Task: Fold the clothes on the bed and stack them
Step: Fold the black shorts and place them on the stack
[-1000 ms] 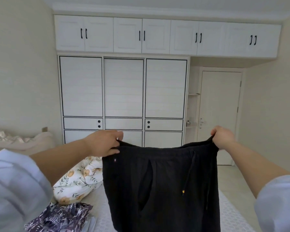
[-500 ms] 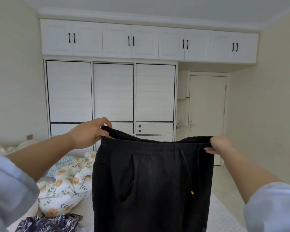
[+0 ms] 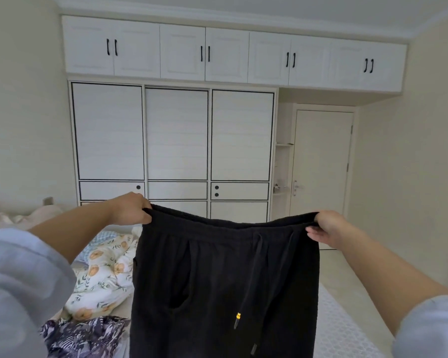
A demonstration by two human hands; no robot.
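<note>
we hold the black knit drawstring trousers (image 3: 225, 288) up above the white bed (image 3: 347, 329), our left hand (image 3: 130, 209) and right hand (image 3: 327, 228) each pinching a waistband corner; the legs hang straight down, level between both hands.

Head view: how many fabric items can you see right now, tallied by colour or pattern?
Black drawstring trousers, held up by left hand and right hand: 1
White floral quilt: 1
Dark purple patterned garment: 1
Total: 3
</note>
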